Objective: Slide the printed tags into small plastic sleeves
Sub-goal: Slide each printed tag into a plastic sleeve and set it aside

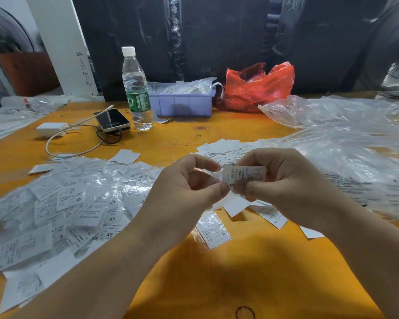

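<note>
**Tag held at the mouth of a clear sleeve**

Both hands are raised just above the yellow table (217, 272), close together at the middle of the view. The right hand (283, 187) pinches a printed tag (244, 174) between thumb and curled fingers; the tag faces the camera, with an S at its lower left corner. The left hand (184, 187) pinches a small clear plastic sleeve (213, 178) between thumb and forefinger, its other fingers curled. The left edge of the tag meets the sleeve between the 2 thumbs; how far it sits inside, I cannot tell.

To the left lies a wide heap of sleeved tags (62, 210), marked S, XS and M. Loose tags (224, 148) lie beyond the hands, and 1 sleeved tag (213, 231) lies just below them. A pile of clear plastic bags (346, 134) covers the right side.

Farther back stand a water bottle (136, 88), a phone (112, 119) with a white cable (62, 148) and charger (52, 128), a purple tray (182, 103) holding more bagged stock, and a red bag (258, 86).
</note>
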